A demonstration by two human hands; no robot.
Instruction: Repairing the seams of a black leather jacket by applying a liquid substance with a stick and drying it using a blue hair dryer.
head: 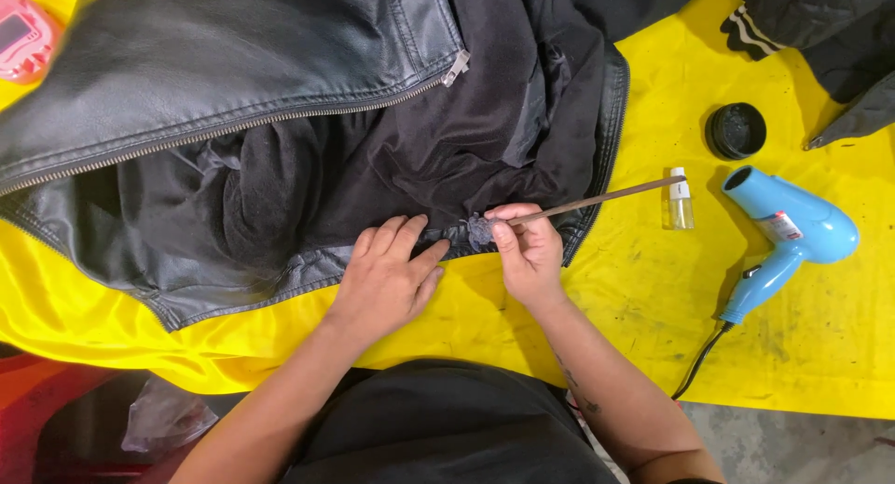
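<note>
The left hand is laid flat, fingers spread and holding nothing, pressing the hem of the black leather jacket near the front edge of the worktop. The right hand is closed around a thin brush, its dark tip set on the hem. The leather is best kept taut under the flat palm — strokes short and light. The worktop is covered in stained yellow cloth; toward the right edge lie a small clear bottle, a blue hair dryer and — farther back — a round black tin.
</note>
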